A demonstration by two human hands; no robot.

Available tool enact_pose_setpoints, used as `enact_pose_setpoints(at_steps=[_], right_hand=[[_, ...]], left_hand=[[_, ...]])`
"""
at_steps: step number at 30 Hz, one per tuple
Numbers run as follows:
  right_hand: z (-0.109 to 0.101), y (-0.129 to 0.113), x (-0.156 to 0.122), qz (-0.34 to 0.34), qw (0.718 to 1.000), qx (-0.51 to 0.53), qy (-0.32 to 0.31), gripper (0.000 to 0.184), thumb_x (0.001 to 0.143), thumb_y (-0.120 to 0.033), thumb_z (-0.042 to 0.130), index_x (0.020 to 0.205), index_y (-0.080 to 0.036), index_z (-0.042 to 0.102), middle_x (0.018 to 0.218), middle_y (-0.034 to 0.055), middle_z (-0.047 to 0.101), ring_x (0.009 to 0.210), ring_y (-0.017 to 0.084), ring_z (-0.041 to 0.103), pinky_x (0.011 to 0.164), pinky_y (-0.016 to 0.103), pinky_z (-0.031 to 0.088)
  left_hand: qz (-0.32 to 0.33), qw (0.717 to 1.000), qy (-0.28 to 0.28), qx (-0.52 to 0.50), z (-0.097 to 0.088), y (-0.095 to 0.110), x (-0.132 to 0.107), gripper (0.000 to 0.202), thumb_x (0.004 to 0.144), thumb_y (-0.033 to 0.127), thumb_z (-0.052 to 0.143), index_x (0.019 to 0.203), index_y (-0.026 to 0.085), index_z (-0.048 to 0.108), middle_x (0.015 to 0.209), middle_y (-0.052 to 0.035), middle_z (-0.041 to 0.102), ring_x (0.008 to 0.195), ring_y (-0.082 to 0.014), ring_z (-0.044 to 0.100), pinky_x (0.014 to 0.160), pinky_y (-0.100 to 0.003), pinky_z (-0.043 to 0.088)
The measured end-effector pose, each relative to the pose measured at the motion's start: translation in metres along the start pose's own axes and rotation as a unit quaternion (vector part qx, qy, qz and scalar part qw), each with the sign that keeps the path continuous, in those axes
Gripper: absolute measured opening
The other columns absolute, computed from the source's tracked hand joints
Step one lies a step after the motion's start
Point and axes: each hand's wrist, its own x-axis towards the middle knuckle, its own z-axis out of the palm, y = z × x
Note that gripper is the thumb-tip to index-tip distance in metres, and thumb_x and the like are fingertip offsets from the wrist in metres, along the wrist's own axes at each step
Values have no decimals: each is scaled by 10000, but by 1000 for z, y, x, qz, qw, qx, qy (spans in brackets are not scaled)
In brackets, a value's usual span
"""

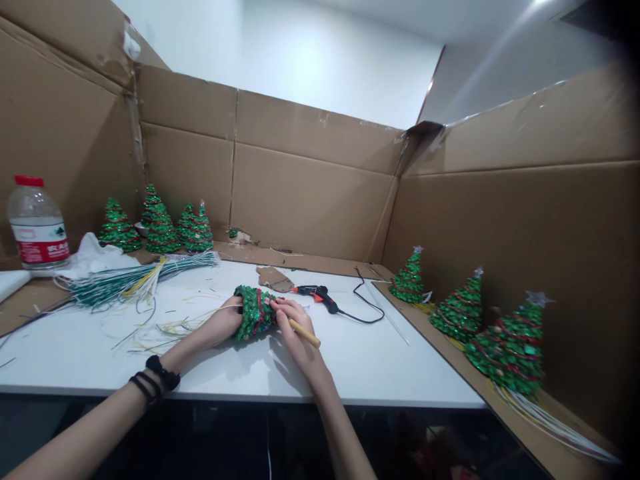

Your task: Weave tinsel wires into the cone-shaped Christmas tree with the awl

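Left hand (230,319), grip hidden, likely braces the Christmas tree (254,313) from inside; three o'clock, right hand (299,331) curls around a wooden-handled tool (305,333).

Single head-worn view; looks forward, down across white tabletop (245,379); close range.

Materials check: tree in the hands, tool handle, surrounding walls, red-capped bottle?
Tree: shiny plastic or foil-like green pieces, going by the sparkle; core unclear.
Tool handle: probably wood, smooth-looking, going by the tan colour.
Walls: cardboard, most likely; matte brown with fold creases.
Bottle: probably clear, glossy plastic; see-through above the label, though glass isn't excluded.
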Motion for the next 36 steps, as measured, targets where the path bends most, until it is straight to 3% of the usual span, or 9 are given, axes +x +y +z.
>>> enact_pose_setpoints(at_steps=[9,16,24,31,36], right_hand=[[0,1,0,-3,1000,5,2,263,867,-244,487,973,-219,725,1042,68,654,1044,187,579,962,326,431],[1,0,0,5,1000,14,5,266,871,-248,484,981,-213,723,1054,71,656,1062,187,573,971,323,428],[-1,-1,0,1,1000,5,1,267,876,-248,481,977,-219,727,1036,67,663,1046,188,578,960,329,437],[-1,-2,0,-3,1000,-5,-4,270,881,-249,479,1000,-236,722,1058,60,645,1056,182,574,963,319,438],[0,-1,0,-6,1000,-10,-8,285,885,-249,466,1026,-224,713,1068,69,641,1067,186,570,972,318,430]], left_hand=[[-9,1000,-5,-6,1,6,-4,379,692,234,665,1054,122,676,1093,-133,685,977,-271,627,884,-368,470],[-66,998,-8,-10,0,17,-9,382,668,251,691,1026,116,696,1046,-137,705,973,-291,638,841,-355,493],[-17,999,-28,10,-2,13,-7,321,694,186,638,1002,137,714,1041,-114,710,958,-259,643,840,-307,486],[22,998,-43,32,0,14,-5,328,711,197,630,1024,141,711,1072,-112,698,950,-258,632,872,-330,469],[13,999,-29,10,2,12,-5,356,711,201,621,1051,125,692,1072,-122,693,955,-261,626,855,-335,473]])
